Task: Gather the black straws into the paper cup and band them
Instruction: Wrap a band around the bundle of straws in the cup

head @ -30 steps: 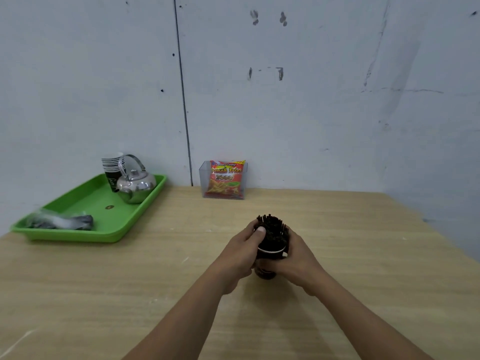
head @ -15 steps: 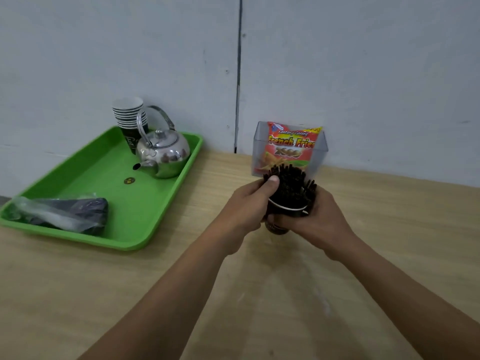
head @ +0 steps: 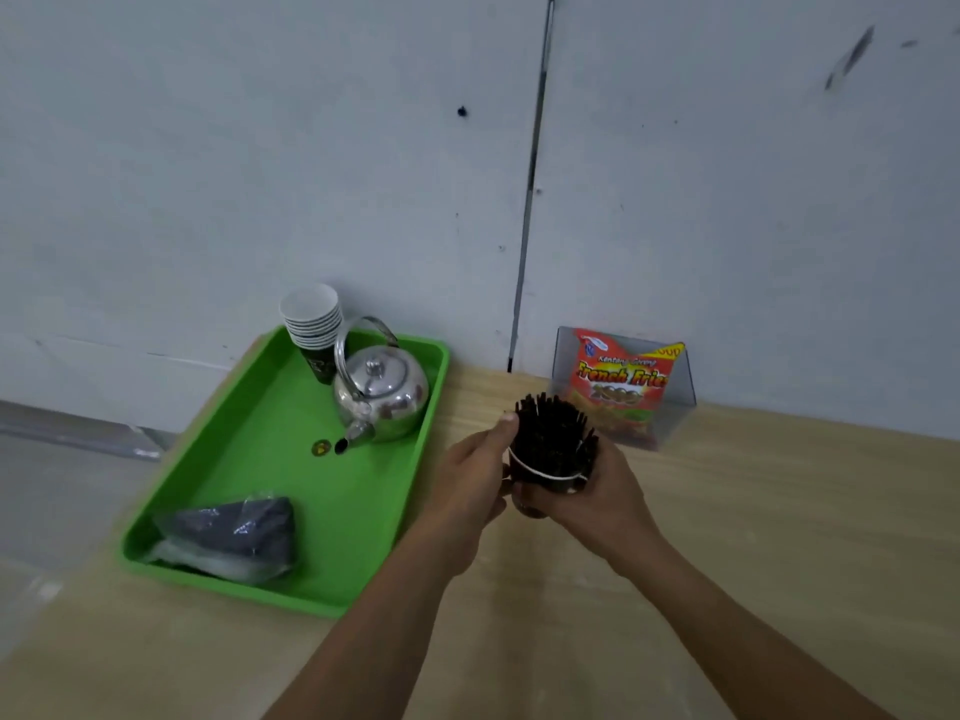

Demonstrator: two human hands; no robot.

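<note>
both hands on the paper cup, mid desk, toward the back edge. right hand wraps the cup from the right and underneath, fingers curled round its lower wall. left hand grips the left side, thumb tip up against the outer black straws. straws stand upright in the cup as one dense bundle, tops fanning slightly above the mouth. a white ring runs round at mouth level; cannot tell if it's the cup rim or a band. cannot tell whether the cup base touches the desk. green tray sits at the back left corner of the desk, carrying a steel kettle, a stack of paper cups just behind it, and a plastic bag of dark stuff at the tray's near end. clear holder with a french fries snack packet stands at the desk's back edge against the wall, just behind the straws.
</note>
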